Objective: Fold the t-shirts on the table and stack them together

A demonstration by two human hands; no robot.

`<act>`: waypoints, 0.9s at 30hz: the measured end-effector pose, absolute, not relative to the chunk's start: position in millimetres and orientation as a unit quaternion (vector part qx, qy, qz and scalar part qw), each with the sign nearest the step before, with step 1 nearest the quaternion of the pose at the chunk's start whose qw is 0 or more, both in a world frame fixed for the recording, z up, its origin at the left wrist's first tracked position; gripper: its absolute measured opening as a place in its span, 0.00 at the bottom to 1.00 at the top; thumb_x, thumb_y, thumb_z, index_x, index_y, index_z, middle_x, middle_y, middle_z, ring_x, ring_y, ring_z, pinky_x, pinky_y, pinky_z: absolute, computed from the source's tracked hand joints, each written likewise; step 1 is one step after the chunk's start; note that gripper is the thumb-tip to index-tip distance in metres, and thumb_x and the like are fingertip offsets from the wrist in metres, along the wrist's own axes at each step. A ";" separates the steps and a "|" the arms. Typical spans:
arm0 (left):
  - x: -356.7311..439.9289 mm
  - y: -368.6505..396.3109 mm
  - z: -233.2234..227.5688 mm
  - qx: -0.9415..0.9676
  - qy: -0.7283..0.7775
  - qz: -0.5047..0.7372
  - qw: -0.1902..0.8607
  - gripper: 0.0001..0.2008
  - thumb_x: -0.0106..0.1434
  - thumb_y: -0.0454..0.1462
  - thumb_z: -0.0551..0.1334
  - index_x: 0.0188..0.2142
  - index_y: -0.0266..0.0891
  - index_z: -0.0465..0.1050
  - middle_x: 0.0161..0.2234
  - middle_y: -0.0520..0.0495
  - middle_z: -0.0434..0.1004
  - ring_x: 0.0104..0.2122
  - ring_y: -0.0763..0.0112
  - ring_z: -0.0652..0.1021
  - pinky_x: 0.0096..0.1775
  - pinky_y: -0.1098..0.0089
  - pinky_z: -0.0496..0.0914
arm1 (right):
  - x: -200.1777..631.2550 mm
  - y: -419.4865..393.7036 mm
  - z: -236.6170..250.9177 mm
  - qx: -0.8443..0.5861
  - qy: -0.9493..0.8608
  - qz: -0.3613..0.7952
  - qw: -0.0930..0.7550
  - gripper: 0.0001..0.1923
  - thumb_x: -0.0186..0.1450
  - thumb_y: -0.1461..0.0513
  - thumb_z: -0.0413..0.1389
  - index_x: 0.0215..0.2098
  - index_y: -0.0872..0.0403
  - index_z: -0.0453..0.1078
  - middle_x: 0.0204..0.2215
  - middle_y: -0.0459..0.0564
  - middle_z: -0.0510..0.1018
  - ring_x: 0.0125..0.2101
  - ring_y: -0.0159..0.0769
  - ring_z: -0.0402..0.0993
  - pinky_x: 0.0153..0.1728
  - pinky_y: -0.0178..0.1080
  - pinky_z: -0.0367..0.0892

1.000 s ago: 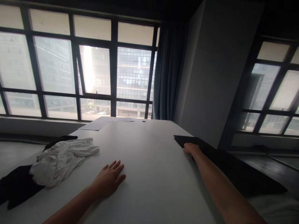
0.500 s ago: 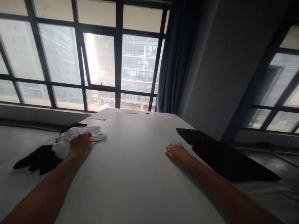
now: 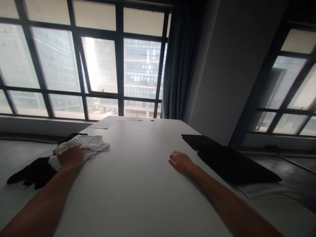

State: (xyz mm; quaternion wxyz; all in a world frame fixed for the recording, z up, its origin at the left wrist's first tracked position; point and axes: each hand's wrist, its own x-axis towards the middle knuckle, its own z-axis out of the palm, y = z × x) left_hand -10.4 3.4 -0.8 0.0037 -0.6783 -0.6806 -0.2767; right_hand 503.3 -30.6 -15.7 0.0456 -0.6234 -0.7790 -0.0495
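A crumpled white garment (image 3: 90, 144) lies on the left side of the white table (image 3: 138, 184). My left hand (image 3: 70, 155) is closed on the near end of this white garment. A black garment (image 3: 32, 171) lies under and beside it, towards the table's left edge. My right hand (image 3: 179, 161) rests flat on the tabletop with its fingers apart and holds nothing. It lies just left of a dark flat piece of fabric (image 3: 227, 161) spread along the table's right side.
Several sheets of paper (image 3: 108, 121) lie at the table's far end below the large windows (image 3: 98, 62). A dark curtain (image 3: 179, 65) hangs at the far right corner beside a grey wall. Something white (image 3: 261, 189) sticks out from under the dark fabric.
My left hand left the bare tabletop and took hold of the white garment, which has bunched up. My right hand drew back off the dark fabric onto the tabletop.
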 end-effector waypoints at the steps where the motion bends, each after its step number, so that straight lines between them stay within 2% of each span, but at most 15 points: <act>1: -4.7 3.0 3.8 -0.648 -0.704 -0.289 0.015 0.21 0.66 0.39 0.50 0.52 0.26 0.68 0.44 0.38 0.78 0.54 0.36 0.69 0.51 0.45 0.63 | 504.3 -29.5 -19.1 -0.625 -0.776 -0.054 0.061 0.19 0.69 0.53 0.48 0.48 0.54 0.73 0.50 0.55 0.76 0.48 0.42 0.71 0.50 0.41 0.60; 4: 36.5 -1.8 19.0 -0.600 -0.716 -0.356 0.036 0.26 0.65 0.41 0.51 0.58 0.29 0.66 0.51 0.35 0.76 0.54 0.41 0.72 0.53 0.47 0.65 | 504.5 -28.3 -26.6 -0.624 -0.774 -0.066 0.082 0.19 0.70 0.54 0.46 0.47 0.55 0.73 0.49 0.56 0.76 0.48 0.42 0.70 0.50 0.41 0.59; 5: 55.8 -5.0 21.6 -0.650 -0.659 -0.379 0.019 0.26 0.65 0.40 0.50 0.59 0.28 0.65 0.54 0.33 0.74 0.55 0.44 0.72 0.55 0.50 0.64 | 504.2 -28.3 -28.0 -0.622 -0.776 -0.066 0.082 0.19 0.70 0.54 0.46 0.49 0.55 0.73 0.50 0.56 0.76 0.48 0.42 0.70 0.51 0.41 0.59; 7: 95.9 -14.2 20.7 -0.740 -0.567 -0.361 -0.024 0.25 0.65 0.42 0.49 0.57 0.35 0.69 0.56 0.41 0.74 0.57 0.58 0.72 0.58 0.62 0.64 | 503.8 -28.6 -29.7 -0.621 -0.777 -0.063 0.084 0.21 0.70 0.54 0.46 0.54 0.55 0.70 0.53 0.57 0.74 0.51 0.43 0.68 0.53 0.42 0.58; 9: 129.9 -26.3 13.9 -0.849 -0.430 -0.287 -0.113 0.29 0.67 0.49 0.48 0.61 0.36 0.66 0.62 0.41 0.67 0.61 0.58 0.68 0.61 0.62 0.61 | 503.9 -28.9 -30.9 -0.617 -0.779 -0.060 0.093 0.24 0.70 0.55 0.46 0.60 0.55 0.65 0.57 0.57 0.71 0.54 0.43 0.66 0.54 0.42 0.58; 10: 142.1 -32.4 9.8 -0.878 -0.394 -0.231 -0.140 0.32 0.66 0.53 0.50 0.64 0.39 0.62 0.66 0.42 0.61 0.64 0.58 0.63 0.63 0.61 0.58 | 503.9 -29.0 -31.5 -0.615 -0.780 -0.058 0.099 0.26 0.70 0.56 0.46 0.63 0.56 0.61 0.59 0.57 0.69 0.56 0.43 0.65 0.55 0.42 0.58; 13: 156.6 -46.3 1.0 -0.898 -0.403 -0.050 -0.171 0.43 0.61 0.61 0.54 0.69 0.45 0.49 0.70 0.42 0.43 0.69 0.52 0.49 0.65 0.48 0.46 | 503.1 -29.6 -33.2 -0.601 -0.789 -0.054 0.118 0.30 0.68 0.59 0.47 0.67 0.57 0.54 0.62 0.58 0.65 0.58 0.43 0.63 0.57 0.42 0.57; 15: 153.2 -49.6 -1.2 -0.879 -0.439 0.037 -0.181 0.44 0.61 0.62 0.52 0.70 0.46 0.44 0.70 0.40 0.36 0.69 0.49 0.42 0.64 0.41 0.39 | 500.6 -29.9 -33.9 -0.585 -0.799 -0.050 0.130 0.31 0.67 0.61 0.47 0.68 0.56 0.53 0.63 0.57 0.64 0.59 0.42 0.62 0.58 0.43 0.57; 17: 148.3 -49.9 -1.3 -0.870 -0.450 0.068 -0.190 0.41 0.63 0.60 0.51 0.70 0.47 0.44 0.70 0.40 0.34 0.69 0.48 0.40 0.62 0.37 0.36 | 495.8 -30.3 -34.3 -0.560 -0.815 -0.043 0.144 0.31 0.66 0.64 0.47 0.68 0.54 0.54 0.63 0.56 0.64 0.60 0.42 0.61 0.59 0.43 0.57; 20: 150.5 -51.1 0.0 -0.893 -0.412 0.022 -0.180 0.32 0.66 0.50 0.53 0.68 0.52 0.52 0.70 0.45 0.42 0.69 0.50 0.44 0.62 0.37 0.35 | 485.5 -31.1 -34.8 -0.515 -0.840 -0.033 0.166 0.31 0.64 0.66 0.47 0.66 0.53 0.57 0.64 0.54 0.63 0.62 0.41 0.59 0.60 0.45 0.57; 22: 158.8 -54.7 1.1 -0.912 -0.369 -0.023 -0.179 0.30 0.64 0.40 0.54 0.66 0.53 0.57 0.69 0.49 0.51 0.68 0.56 0.51 0.64 0.41 0.38 | 479.2 -31.8 -35.2 -0.485 -0.856 -0.029 0.175 0.30 0.63 0.67 0.49 0.64 0.54 0.61 0.65 0.54 0.62 0.63 0.41 0.58 0.62 0.46 0.55; 25: 172.3 -60.3 3.3 -0.925 -0.300 -0.100 -0.209 0.32 0.57 0.31 0.53 0.61 0.48 0.65 0.63 0.50 0.66 0.63 0.64 0.66 0.64 0.58 0.54 | 475.2 -32.2 -35.3 -0.452 -0.872 -0.017 0.186 0.22 0.61 0.69 0.49 0.52 0.54 0.71 0.64 0.54 0.64 0.64 0.41 0.56 0.63 0.46 0.54; 27: 175.0 -59.4 4.9 -0.919 -0.273 -0.165 -0.232 0.30 0.53 0.28 0.52 0.55 0.44 0.72 0.56 0.49 0.75 0.55 0.66 0.74 0.58 0.67 0.64 | 477.1 -31.1 -34.8 -0.444 -0.875 -0.005 0.195 0.17 0.60 0.70 0.50 0.44 0.54 0.73 0.59 0.55 0.70 0.63 0.42 0.60 0.61 0.46 0.56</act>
